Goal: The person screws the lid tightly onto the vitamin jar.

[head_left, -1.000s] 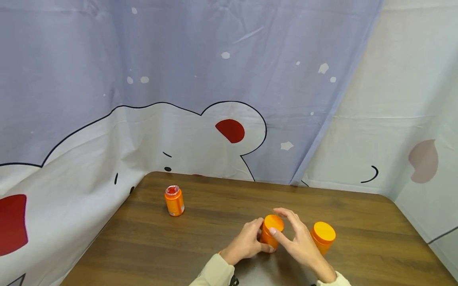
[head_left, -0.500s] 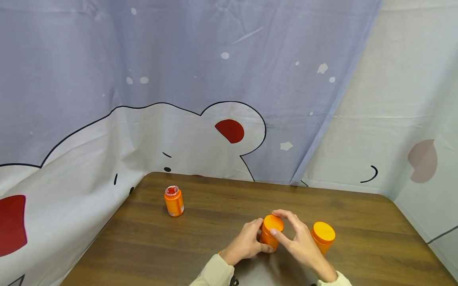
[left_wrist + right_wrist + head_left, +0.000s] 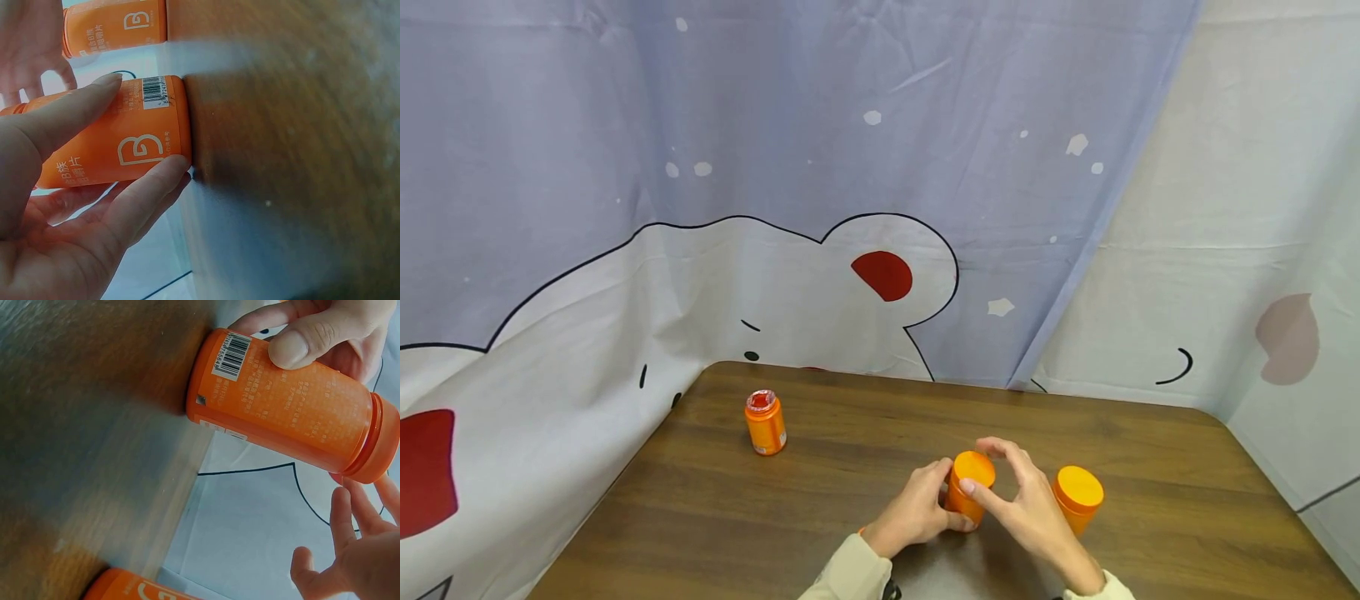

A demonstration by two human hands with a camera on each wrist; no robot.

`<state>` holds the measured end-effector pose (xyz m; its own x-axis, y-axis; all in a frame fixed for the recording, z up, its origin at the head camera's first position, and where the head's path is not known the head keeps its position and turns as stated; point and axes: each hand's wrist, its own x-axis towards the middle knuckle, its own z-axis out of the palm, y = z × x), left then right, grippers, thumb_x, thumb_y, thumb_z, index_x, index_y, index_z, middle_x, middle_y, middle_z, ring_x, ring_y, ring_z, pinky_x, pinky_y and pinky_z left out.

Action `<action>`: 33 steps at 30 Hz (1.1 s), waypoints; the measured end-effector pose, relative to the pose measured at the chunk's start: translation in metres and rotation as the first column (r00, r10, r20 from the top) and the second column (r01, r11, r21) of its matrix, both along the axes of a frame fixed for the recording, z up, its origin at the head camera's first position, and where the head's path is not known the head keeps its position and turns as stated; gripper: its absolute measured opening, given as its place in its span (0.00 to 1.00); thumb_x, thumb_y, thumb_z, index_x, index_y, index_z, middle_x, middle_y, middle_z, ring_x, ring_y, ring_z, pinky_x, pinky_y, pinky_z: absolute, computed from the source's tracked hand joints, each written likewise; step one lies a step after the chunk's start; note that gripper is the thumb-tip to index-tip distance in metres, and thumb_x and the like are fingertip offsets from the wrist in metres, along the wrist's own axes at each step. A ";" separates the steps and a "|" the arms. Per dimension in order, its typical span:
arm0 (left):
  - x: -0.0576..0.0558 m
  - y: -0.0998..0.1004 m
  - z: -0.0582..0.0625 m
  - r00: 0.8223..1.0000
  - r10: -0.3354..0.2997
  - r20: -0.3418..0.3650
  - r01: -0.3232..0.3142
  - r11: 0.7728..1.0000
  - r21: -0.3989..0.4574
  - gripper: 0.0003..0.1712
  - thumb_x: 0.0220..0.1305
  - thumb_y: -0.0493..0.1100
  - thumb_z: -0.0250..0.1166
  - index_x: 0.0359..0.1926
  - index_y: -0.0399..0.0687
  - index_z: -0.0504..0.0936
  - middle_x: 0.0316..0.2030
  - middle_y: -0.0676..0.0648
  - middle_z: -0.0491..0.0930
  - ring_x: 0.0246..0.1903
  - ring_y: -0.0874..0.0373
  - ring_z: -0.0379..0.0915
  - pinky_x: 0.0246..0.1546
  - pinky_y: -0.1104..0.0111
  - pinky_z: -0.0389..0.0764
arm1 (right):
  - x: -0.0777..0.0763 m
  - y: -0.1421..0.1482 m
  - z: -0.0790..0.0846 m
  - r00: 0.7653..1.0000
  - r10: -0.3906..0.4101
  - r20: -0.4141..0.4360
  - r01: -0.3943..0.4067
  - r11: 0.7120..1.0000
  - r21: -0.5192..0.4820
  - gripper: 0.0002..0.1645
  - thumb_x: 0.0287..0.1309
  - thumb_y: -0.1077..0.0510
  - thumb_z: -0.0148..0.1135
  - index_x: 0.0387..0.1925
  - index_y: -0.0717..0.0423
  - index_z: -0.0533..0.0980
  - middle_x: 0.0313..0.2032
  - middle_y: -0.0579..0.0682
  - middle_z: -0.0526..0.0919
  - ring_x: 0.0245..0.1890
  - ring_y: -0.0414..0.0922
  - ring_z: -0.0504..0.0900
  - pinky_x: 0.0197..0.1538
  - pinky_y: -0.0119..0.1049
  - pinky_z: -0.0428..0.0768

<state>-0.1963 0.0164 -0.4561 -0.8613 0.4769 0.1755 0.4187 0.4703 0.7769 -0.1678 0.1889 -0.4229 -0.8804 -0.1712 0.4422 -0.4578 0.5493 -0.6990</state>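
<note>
An orange pill bottle (image 3: 962,504) with a lettered label and barcode stands upright on the table before me. My left hand (image 3: 917,504) grips its body, thumb on one side and fingers on the other, low near the base in the left wrist view. At the top, my right hand (image 3: 1032,504) curves around the orange cap (image 3: 976,467); its thumb lies against the near edge and its index finger arches behind. From the right wrist, fingertips show right at the rim of the cap (image 3: 375,440), the little finger spread away.
A second capped orange bottle (image 3: 1077,490) stands just right of my right hand, partly hidden by it. Farther back on the left of the wooden table (image 3: 850,433) is an orange bottle (image 3: 766,427) without a cap. A printed curtain (image 3: 790,292) hangs behind the table edge.
My right thumb and index finger shift slightly around the cap, drawing closer half a second ago and a little apart now. The left hand and the bottles stay in place.
</note>
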 end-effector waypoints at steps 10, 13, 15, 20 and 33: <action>0.000 0.000 0.000 1.000 -0.002 0.000 0.002 1.000 0.013 0.30 0.40 0.43 0.76 0.45 0.48 0.72 0.36 0.55 0.74 0.35 0.66 0.73 0.37 0.73 0.77 | 0.017 -0.008 0.029 0.992 0.114 -0.050 -0.115 0.993 -0.013 0.25 0.50 0.65 0.64 0.53 0.60 0.70 0.49 0.44 0.76 0.50 0.49 0.72 0.55 0.31 0.64; 0.000 0.000 -0.001 1.000 0.000 0.005 0.000 1.000 0.007 0.30 0.40 0.44 0.76 0.45 0.48 0.72 0.36 0.55 0.74 0.35 0.66 0.73 0.37 0.73 0.77 | 0.019 -0.009 0.032 0.990 0.126 -0.067 -0.127 0.992 -0.010 0.25 0.50 0.66 0.64 0.52 0.61 0.71 0.49 0.46 0.76 0.50 0.49 0.72 0.54 0.25 0.63; 0.000 0.000 -0.001 1.000 0.002 0.005 -0.002 1.000 0.004 0.30 0.40 0.44 0.76 0.45 0.49 0.72 0.37 0.55 0.74 0.36 0.66 0.74 0.37 0.73 0.77 | 0.019 -0.010 0.032 0.990 0.123 -0.065 -0.124 0.992 -0.013 0.24 0.50 0.66 0.64 0.51 0.60 0.71 0.48 0.48 0.77 0.49 0.49 0.72 0.54 0.23 0.62; -0.001 0.000 -0.001 1.000 0.006 -0.015 -0.006 1.000 -0.008 0.30 0.40 0.45 0.76 0.45 0.49 0.72 0.36 0.55 0.74 0.35 0.66 0.74 0.37 0.72 0.77 | 0.018 -0.010 0.030 0.994 0.092 -0.050 -0.093 0.996 -0.009 0.24 0.49 0.63 0.66 0.50 0.56 0.72 0.47 0.51 0.78 0.48 0.49 0.73 0.56 0.31 0.64; -0.001 0.000 -0.003 1.000 0.000 -0.012 0.000 1.000 0.003 0.29 0.42 0.45 0.75 0.45 0.50 0.71 0.35 0.57 0.73 0.33 0.68 0.71 0.36 0.73 0.76 | 0.004 -0.003 0.007 0.999 0.029 -0.015 -0.028 0.999 0.043 0.29 0.47 0.55 0.69 0.52 0.44 0.70 0.49 0.41 0.74 0.49 0.42 0.71 0.52 0.43 0.69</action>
